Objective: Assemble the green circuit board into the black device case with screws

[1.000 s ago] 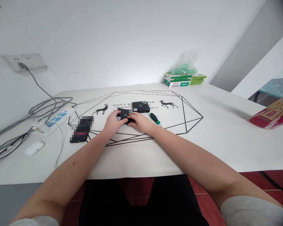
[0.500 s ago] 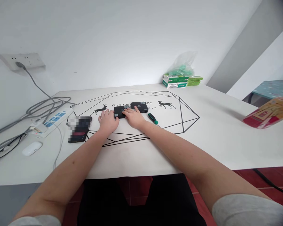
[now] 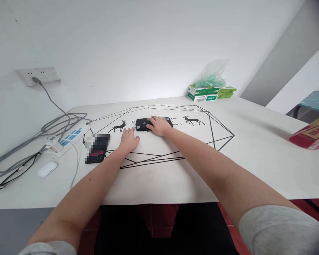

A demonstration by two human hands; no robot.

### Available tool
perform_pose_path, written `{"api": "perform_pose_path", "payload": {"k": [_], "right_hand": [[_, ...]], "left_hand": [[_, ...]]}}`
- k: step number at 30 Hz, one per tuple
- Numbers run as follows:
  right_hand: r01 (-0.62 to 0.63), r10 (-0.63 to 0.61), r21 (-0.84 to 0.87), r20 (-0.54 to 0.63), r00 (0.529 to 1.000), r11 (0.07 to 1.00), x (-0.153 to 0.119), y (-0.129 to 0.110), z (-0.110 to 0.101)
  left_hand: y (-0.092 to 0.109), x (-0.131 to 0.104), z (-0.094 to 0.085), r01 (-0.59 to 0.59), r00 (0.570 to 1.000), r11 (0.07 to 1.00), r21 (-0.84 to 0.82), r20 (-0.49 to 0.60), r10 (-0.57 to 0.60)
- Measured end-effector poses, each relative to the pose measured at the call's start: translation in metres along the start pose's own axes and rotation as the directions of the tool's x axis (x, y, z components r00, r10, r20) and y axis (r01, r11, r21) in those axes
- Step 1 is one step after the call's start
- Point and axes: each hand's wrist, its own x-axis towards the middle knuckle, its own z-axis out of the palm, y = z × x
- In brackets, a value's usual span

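Observation:
Two flat black boxes, each with a small printed label, lie end to end in a row at the middle of the tabletop. The left black box (image 3: 142, 124) shows most of its top face. The right black box (image 3: 170, 121) is largely covered. My right hand (image 3: 161, 125) lies palm down over the place where they meet, its fingers spread across their tops. Flat on the table just left of and nearer than the boxes rests my left hand (image 3: 130, 140), fingers apart and nothing in it. A dark phone (image 3: 98, 152), partly pixelated, lies left of it.
At the left are a white power strip (image 3: 73, 138), grey cables (image 3: 46, 129), a white earbud case (image 3: 48, 169) and glasses (image 3: 18, 171). Green-and-white boxes (image 3: 204, 92) under a plastic bag (image 3: 214, 74) stand against the wall. A red-yellow packet (image 3: 312, 132) sits far right.
My left hand has come off the left black box onto the table. My right hand has shifted right and away; the boxes now line up straighter. The green-handled screwdriver is no longer visible.

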Motion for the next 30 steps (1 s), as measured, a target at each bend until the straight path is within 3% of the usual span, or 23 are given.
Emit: {"api": "perform_pose_path", "payload": {"k": [3, 6, 9, 12, 15, 17, 20, 22, 24, 25, 27, 30], "right_hand": [[-0.112, 0.109, 0.019, 0.107, 0.988, 0.994, 0.009, 0.025, -0.011], [-0.091, 0.076, 0.059, 0.216, 0.973, 0.994, 0.014, 0.045, -0.019], [-0.097, 0.072, 0.092, 0.241, 0.968, 0.991, 0.014, 0.054, -0.025], [-0.143, 0.123, 0.109, 0.175, 0.977, 0.984, 0.009, 0.054, -0.033], [-0.141, 0.159, 0.301, -0.037, 0.987, 0.943, -0.004, 0.044, -0.043], [-0.022, 0.108, 0.555, -0.123, 0.987, 0.831, -0.018, 0.031, -0.048], [0.019, 0.021, 0.859, -0.035, 0.999, 0.511, -0.045, 0.003, -0.046], [-0.016, -0.029, 0.946, 0.027, 0.999, 0.324, -0.063, -0.015, -0.038], [-0.026, -0.089, 0.977, 0.046, 0.995, 0.214, -0.078, -0.027, -0.029], [-0.015, -0.095, 0.978, 0.035, 0.995, 0.209, -0.083, -0.03, -0.026], [0.016, -0.115, 0.956, 0.018, 0.993, 0.291, -0.09, -0.026, -0.026], [0.012, -0.139, 0.921, 0.046, 0.989, 0.391, -0.092, -0.006, -0.036]], "left_hand": [[0.001, 0.0, -0.003, -0.002, 1.0, 1.0, -0.013, -0.005, 0.002], [0.001, 0.0, -0.003, -0.001, 1.0, 1.0, -0.025, -0.012, 0.0], [0.003, -0.002, -0.002, 0.017, 0.999, 0.999, -0.032, -0.032, -0.018], [0.008, -0.006, -0.004, 0.041, 0.998, 0.999, -0.002, -0.043, -0.041], [0.015, -0.014, -0.011, -0.013, 0.998, 1.0, 0.022, -0.062, 0.014], [0.02, -0.022, -0.017, -0.14, 0.989, 0.989, -0.046, -0.059, 0.137], [0.026, -0.034, -0.022, -0.316, 0.942, 0.895, -0.314, 0.011, 0.336], [0.028, -0.038, -0.021, -0.348, 0.915, 0.805, -0.48, 0.012, 0.403], [0.03, -0.04, -0.018, -0.38, 0.891, 0.738, -0.557, -0.008, 0.453], [0.03, -0.041, -0.017, -0.401, 0.879, 0.722, -0.564, -0.015, 0.476], [0.031, -0.043, -0.017, -0.434, 0.858, 0.72, -0.541, -0.005, 0.513], [0.035, -0.047, -0.021, -0.46, 0.828, 0.741, -0.489, 0.064, 0.557]]}}
